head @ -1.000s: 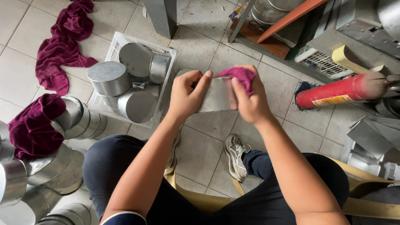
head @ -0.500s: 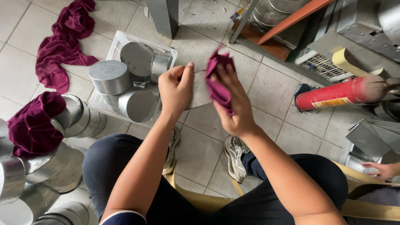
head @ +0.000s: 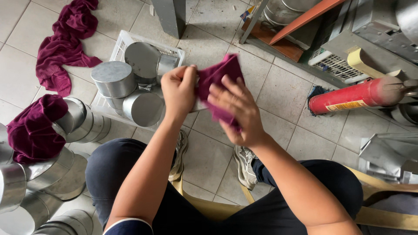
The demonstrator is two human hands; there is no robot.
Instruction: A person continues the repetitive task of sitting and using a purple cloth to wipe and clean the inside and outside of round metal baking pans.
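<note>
Since half a sec ago the maroon cloth has spread wider: the right hand now lies flatter, fingers stretched over the cloth and pressing it against the small metal tin, which is almost fully hidden behind cloth and hands, so its shape is prob. round but hard to confirm. A sec ago more of the tin's grey face showed btwn the hands; now only a sliver does. The left hand is closed round the tin's left edge, thumb on top, held above the tiled floor and over the knees. So the rubbing goes on w/ the cloth working across the tin. Left of it, a white basket holds similar tins; a red extinguisher lies to the right.
</note>
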